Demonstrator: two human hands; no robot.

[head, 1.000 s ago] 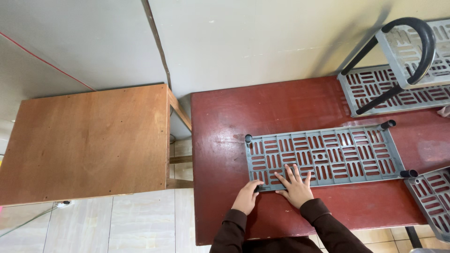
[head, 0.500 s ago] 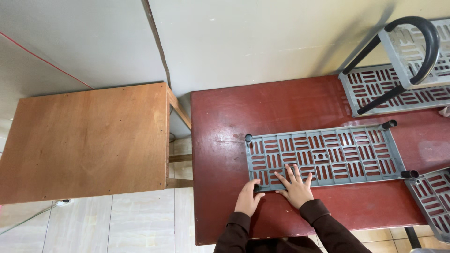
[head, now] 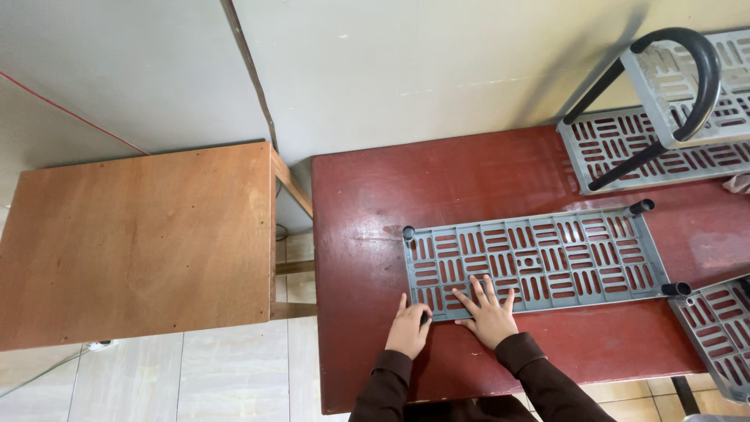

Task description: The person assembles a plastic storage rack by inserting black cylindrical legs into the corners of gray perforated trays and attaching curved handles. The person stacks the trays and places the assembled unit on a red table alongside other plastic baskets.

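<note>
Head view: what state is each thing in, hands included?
Grey slatted shelf panel: flat on the red table, black posts in three corners.
Left hand: curled at the panel's near-left corner.
Right hand: spread flat, fingers on the panel's near edge.
Second shelf panel: flat, black curved tube lying across it.
Wooden table: bare.

A dark red table (head: 375,203) carries a grey slatted shelf panel (head: 547,258) lying flat, its near left corner under the left hand (head: 408,328) and right hand (head: 488,316). Well beyond the hands to the right, another grey panel (head: 625,148) lies at the far edge, and a third (head: 715,328) lies at the right edge. A bare plywood table (head: 133,242) stands left of the hands.
</note>
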